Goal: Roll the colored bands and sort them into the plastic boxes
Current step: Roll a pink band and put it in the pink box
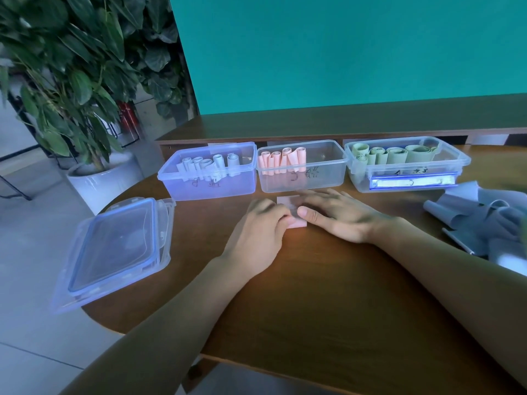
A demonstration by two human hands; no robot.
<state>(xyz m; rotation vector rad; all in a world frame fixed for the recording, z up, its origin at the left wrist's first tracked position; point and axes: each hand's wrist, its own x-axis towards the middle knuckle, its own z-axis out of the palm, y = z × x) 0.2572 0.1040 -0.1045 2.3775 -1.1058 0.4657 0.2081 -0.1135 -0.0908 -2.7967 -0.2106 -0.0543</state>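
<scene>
A pink band (pixel 288 201) lies flat on the brown table (pixel 313 280), just in front of the middle box. My left hand (pixel 258 232) curls its fingers round the band's near end. My right hand (pixel 339 213) lies flat over the band with fingers stretched out and the thumb pressing beside the rolled end. Three clear plastic boxes stand in a row behind: the left box (pixel 209 181) holds grey-white rolls, the middle box (pixel 302 178) holds pink rolls, the right box (pixel 407 169) holds green rolls.
Loose lids (pixel 114 252) lie stacked at the table's left edge, partly overhanging it. A heap of unrolled grey bands (pixel 484 220) sits at the right. A potted plant (pixel 71 81) stands on the floor at far left. A raised wooden ledge runs behind the boxes.
</scene>
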